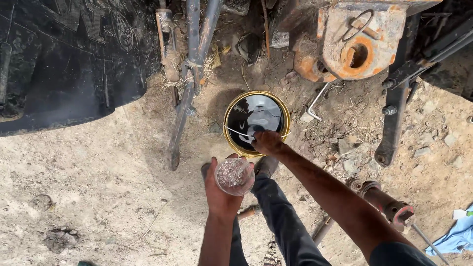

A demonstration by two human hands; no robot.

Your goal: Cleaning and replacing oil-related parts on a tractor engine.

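Note:
My left hand (220, 193) holds a clear plastic bottle (234, 175) upright, seen from above with its ribbed base or mouth toward the camera. My right hand (266, 142) reaches down to the near rim of a yellow bucket (230, 139) filled with shiny black liquid, fingers closed around the thin wire handle there. The bucket stands on dusty ground just ahead of my dark-trousered leg and shoe.
A large black tyre (59, 64) fills the upper left. Rusty metal linkage arms (185, 98) and an orange-stained hitch block (357, 44) hang above the bucket. A bent metal tool (315, 106) lies to its right, a shaft (389, 207) and blue cloth (456, 236) at lower right.

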